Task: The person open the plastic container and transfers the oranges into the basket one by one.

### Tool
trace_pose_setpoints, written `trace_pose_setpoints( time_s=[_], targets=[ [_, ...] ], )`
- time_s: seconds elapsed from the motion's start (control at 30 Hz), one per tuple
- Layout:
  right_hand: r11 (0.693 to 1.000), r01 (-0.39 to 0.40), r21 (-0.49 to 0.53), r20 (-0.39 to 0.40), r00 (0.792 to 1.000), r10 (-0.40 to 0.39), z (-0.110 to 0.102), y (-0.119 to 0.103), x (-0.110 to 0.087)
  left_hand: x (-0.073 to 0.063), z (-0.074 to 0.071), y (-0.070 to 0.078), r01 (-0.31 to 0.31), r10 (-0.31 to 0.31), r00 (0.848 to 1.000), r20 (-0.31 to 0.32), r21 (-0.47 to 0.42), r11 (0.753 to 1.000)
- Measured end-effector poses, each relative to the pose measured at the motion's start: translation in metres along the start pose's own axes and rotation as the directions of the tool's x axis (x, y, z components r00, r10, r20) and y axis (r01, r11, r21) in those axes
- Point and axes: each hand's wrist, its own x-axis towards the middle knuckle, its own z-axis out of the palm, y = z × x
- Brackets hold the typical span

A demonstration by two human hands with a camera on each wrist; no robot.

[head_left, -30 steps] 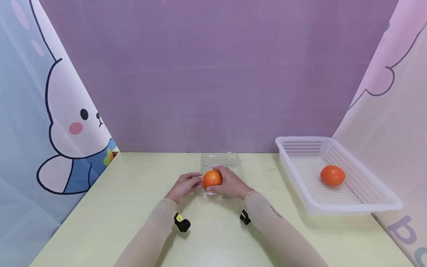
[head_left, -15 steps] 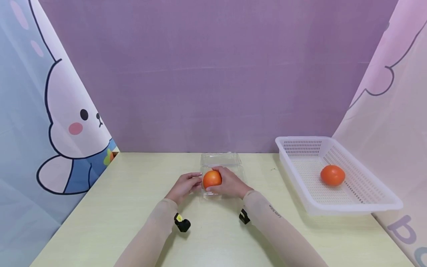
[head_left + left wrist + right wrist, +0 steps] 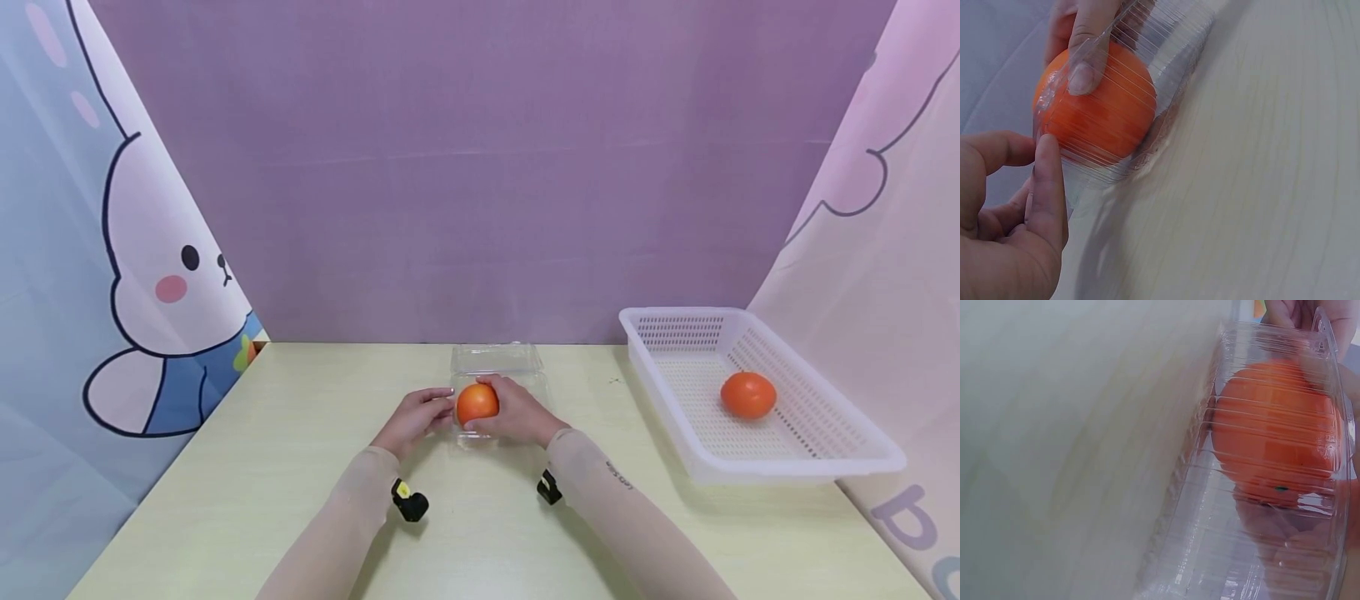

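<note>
An orange-red tomato (image 3: 477,403) sits inside the left part of a clear plastic clamshell container (image 3: 528,385), whose lid stands open at the back. My right hand (image 3: 520,412) grips the tomato from the right, thumb on the near side and fingers on the far side. At the container's left rim, my left hand (image 3: 416,419) pinches the edge between thumb and index finger, as the left wrist view shows. Through the ribbed wall in the right wrist view, the tomato (image 3: 1275,428) shows a small green spot at its lower end.
A white perforated plastic basket (image 3: 693,442) stands on the right of the pale wooden table (image 3: 480,533), with another tomato (image 3: 748,395) in it. A purple backdrop (image 3: 465,183) closes off the far edge, and printed cloths hang at both sides.
Almost nothing differs. The tomato and my right hand have shifted very slightly to the left; my left hand keeps its place at the container's rim.
</note>
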Motion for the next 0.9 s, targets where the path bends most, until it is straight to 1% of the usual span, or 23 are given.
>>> trace_pose_setpoints(
  time_s=[0.33,0.9],
  targets=[
    [1.0,0.017,-0.002,-0.015,1.0,-0.017,0.0009,-0.0003,-0.0001,-0.0009,0.0002,0.0008,0.004,-0.004,1.0,-0.006,0.009,1.0],
    [1.0,0.005,-0.007,-0.034,0.999,-0.005,0.0013,-0.0006,-0.0001,-0.0019,-0.0002,0.002,0.006,-0.006,1.0,-0.005,0.016,1.0]
  ],
)
